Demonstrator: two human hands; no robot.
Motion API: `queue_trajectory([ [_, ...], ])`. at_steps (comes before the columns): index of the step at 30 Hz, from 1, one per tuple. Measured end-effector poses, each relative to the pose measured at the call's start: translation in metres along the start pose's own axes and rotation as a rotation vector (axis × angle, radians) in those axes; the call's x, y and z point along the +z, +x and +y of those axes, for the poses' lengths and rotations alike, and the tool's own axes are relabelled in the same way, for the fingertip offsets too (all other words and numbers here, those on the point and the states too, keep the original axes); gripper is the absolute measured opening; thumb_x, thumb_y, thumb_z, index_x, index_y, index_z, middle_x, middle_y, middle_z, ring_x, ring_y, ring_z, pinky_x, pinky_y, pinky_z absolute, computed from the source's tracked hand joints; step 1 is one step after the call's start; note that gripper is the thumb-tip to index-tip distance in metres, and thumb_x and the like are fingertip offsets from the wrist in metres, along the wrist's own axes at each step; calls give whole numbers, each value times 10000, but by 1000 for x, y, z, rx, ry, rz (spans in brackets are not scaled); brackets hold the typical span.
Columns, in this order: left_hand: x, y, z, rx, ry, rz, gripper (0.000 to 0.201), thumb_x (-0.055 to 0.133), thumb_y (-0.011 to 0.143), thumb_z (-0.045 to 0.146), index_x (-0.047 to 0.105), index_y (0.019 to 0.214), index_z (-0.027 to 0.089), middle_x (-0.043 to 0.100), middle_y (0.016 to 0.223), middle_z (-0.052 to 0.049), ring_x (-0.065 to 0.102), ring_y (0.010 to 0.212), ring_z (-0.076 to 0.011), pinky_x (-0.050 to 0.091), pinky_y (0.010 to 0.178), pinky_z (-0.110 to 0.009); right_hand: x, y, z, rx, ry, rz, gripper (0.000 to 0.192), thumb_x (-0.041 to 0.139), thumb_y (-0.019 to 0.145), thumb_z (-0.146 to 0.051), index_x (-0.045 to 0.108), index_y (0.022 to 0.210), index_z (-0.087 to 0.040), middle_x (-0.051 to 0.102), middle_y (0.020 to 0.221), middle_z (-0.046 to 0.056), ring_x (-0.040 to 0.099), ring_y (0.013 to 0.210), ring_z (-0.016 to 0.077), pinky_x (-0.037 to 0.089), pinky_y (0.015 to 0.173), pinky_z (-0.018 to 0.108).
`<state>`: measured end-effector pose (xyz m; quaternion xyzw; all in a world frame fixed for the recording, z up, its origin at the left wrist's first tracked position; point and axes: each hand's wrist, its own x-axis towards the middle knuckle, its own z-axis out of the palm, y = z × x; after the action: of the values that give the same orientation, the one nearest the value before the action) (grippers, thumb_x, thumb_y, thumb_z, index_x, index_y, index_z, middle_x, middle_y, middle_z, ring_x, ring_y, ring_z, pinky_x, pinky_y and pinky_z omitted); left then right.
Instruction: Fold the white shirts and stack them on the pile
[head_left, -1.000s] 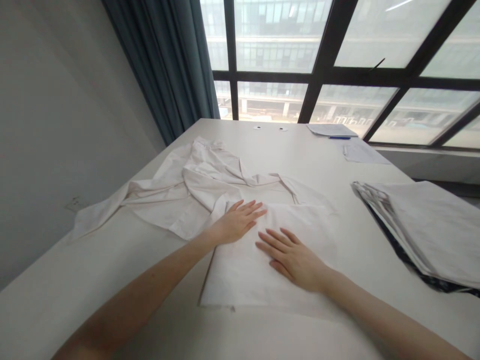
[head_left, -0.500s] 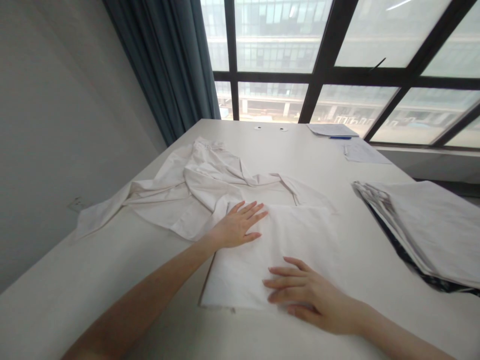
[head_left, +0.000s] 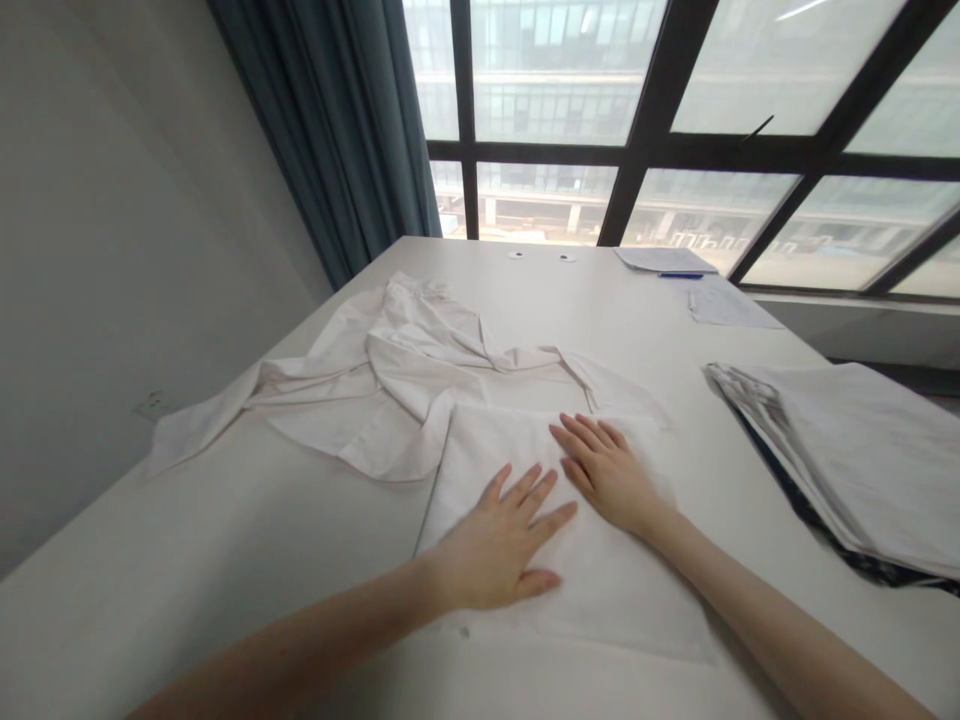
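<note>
A broad white table [head_left: 225,560], smooth and matte, fills the lower view and runs back to a window [head_left: 675,100] with thick dark frames. A heavy blue-grey curtain [head_left: 337,130] hangs in deep vertical folds at the left of the glass, beside a plain pale wall [head_left: 112,200].

On the table's left half sprawls a white shirt [head_left: 390,370], thin woven cloth, creased and bunched, one sleeve trailing out flat toward the left edge. Its near part is folded into a flat, roughly rectangular panel [head_left: 622,590] with crisp straight edges, lying in the middle of the table close to the person.

At the right edge sits a stack [head_left: 862,450] of folded pale cloths, layered neatly, with a dark patterned layer showing at the bottom.

Both hands lie palm down on the panel. The left hand [head_left: 499,545] rests on its near left part, fingers spread wide and pointing up and right, thumb out to the side. The right hand [head_left: 607,470] lies flat just beyond it, near the panel's far edge, fingers straight and close together, pointing up and left. Neither hand grips anything; the two are near but apart.

Far back lie loose sheets of paper [head_left: 731,305] and a blue pen [head_left: 679,275].
</note>
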<state>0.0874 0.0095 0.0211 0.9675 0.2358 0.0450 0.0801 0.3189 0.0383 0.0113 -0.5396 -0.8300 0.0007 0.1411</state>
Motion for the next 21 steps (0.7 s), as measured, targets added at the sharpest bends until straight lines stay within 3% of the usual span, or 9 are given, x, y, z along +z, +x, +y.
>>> queue_trajectory([
  [5,-4,-12,-2,47,-93,-44,705,399,892,674,249,1505,359,157,1599,-140,126,1465,-365,130,1114,-642,6,-6,6,-13,-121,-41,500,334,1001,-406,361,1482,-273,360,1538,44,306,1416,255,247,1127,501],
  [9,-8,-24,-4,73,-133,-53,666,458,884,647,297,1482,401,139,1605,-114,142,1460,-376,140,1112,-647,3,-13,18,-3,-174,-32,534,323,995,-468,326,1498,-289,357,1539,48,307,1416,251,232,1130,497],
  [16,-15,-46,-7,57,-125,-50,724,434,879,673,271,1505,347,195,1591,-117,182,1457,-349,146,1144,-579,-3,-37,47,136,-265,24,548,302,983,-502,343,1489,-296,402,1515,39,336,1400,260,210,1120,531],
  [21,-17,-48,-22,17,-49,-51,666,391,921,627,272,1504,328,278,1571,-87,219,1457,-275,146,1166,-487,-13,-54,49,147,-299,35,550,301,975,-522,426,1438,-252,504,1441,77,441,1328,279,192,1114,544],
])
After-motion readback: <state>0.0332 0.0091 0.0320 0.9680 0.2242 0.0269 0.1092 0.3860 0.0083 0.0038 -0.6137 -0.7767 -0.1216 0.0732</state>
